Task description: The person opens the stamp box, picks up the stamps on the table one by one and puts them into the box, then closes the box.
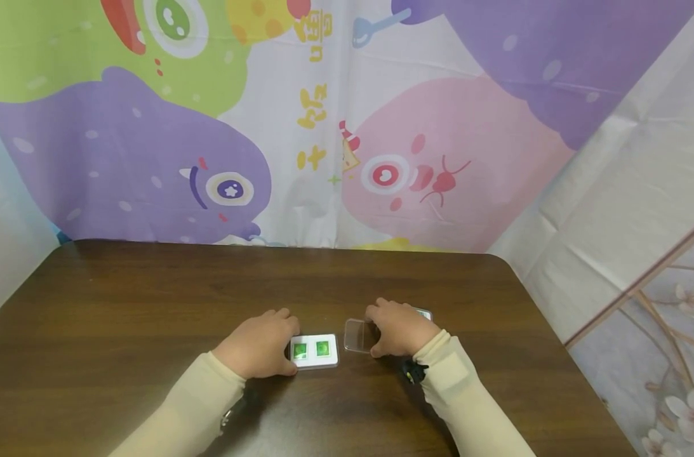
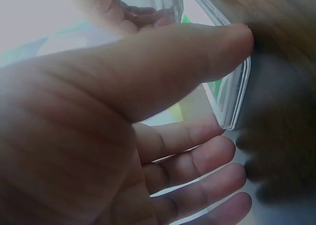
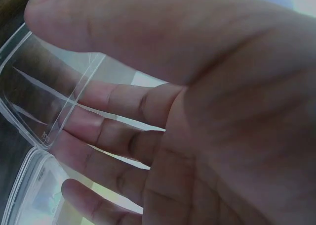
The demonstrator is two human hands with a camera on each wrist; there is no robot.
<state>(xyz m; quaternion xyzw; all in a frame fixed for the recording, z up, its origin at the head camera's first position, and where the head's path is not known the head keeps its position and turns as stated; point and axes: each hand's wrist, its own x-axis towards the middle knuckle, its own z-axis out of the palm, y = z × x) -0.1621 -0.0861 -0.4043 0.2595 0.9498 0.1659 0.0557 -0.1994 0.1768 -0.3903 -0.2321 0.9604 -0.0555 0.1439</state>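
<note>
A flat white case (image 1: 315, 364) with two small green squares on its face lies on the table, left of a clear plastic lid (image 1: 355, 336). My left hand (image 1: 258, 346) holds the case by its left end. In the left wrist view, the thumb (image 2: 222, 49) is on one long edge and the index finger reaches the opposite corner. Thumb and fingers of my right hand (image 1: 404, 327) grip the lid across its opposite edges. Behind that hand, a second case (image 1: 424, 313) is mostly hidden; its corner (image 3: 37, 195) shows beside the lid in the right wrist view.
The dark wooden table (image 1: 152, 285) has rounded far corners. A cloth backdrop (image 1: 301, 216) with cartoon figures hangs along its far edge. A pale flowered panel (image 1: 667, 330) stands at the right. A dark wrist strap (image 1: 414, 371) is at the right cuff.
</note>
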